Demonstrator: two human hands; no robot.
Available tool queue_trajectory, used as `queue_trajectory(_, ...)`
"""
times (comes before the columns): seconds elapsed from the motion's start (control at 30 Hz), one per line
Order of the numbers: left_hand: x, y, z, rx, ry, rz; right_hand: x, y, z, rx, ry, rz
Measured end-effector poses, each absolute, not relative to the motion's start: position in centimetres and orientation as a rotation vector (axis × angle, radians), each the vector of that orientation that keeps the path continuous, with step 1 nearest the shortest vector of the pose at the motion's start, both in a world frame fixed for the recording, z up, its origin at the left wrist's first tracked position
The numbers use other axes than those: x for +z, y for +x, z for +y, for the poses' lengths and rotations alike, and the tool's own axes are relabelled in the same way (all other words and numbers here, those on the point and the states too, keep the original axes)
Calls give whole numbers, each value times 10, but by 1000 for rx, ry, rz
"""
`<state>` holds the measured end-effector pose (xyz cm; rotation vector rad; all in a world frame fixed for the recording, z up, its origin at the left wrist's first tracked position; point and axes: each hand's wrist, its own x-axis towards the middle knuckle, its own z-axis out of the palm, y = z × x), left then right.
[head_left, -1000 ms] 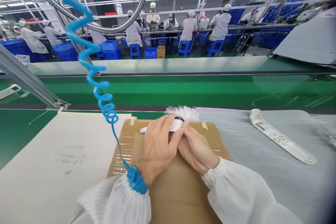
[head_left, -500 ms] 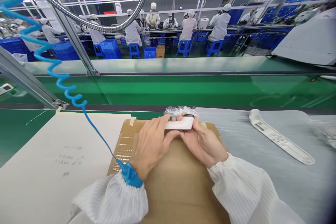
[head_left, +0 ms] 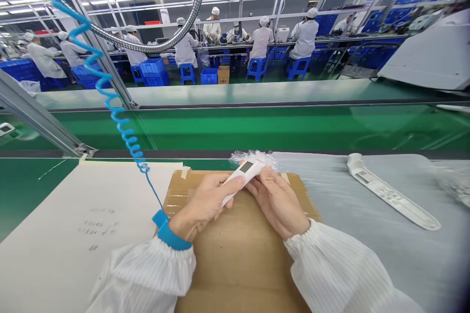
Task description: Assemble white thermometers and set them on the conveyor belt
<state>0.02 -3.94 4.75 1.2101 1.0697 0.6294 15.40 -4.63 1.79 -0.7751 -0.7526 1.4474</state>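
Note:
A slim white handheld device (head_left: 253,172) with a small grey screen is held above a cardboard sheet (head_left: 238,259), tilted with its upper end to the right. My left hand (head_left: 207,199) is closed round its lower part, thumb on the front face. Around the upper end, the fingers of my right hand (head_left: 278,196) are closed on it too; some fingertips are hidden behind it. Crumpled clear plastic (head_left: 238,157) lies just beyond the device. A blue wrist strap (head_left: 172,235) with a coiled cord (head_left: 123,122) is on my left wrist.
On the right, a long white plastic housing part (head_left: 394,195) lies on a pale foam sheet (head_left: 352,239). White paper with handwriting (head_left: 55,225) covers the left. A green conveyor belt (head_left: 227,127) crosses ahead. Behind it, several people in white coats sit at benches.
The device has turned so that its screen faces me and its body slants. My left hand has shifted from its top to its lower end; my right hand stays at the other end.

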Motion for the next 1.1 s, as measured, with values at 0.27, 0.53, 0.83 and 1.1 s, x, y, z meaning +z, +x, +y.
queue_trajectory(0.27,21,-27,-13,1190,1341,1575,12,156,-46,1501,-975,-671)
queue_trajectory(0.53,35,-74,58,1060,1377,1890,12,157,-45,1524,-945,-644)
queue_trajectory(0.83,51,-88,127,942,1546,2213,3,163,-41,1587,-859,-616)
queue_trajectory(1.1,44,-55,59,1020,1479,1985,0,163,-40,1578,-865,-648)
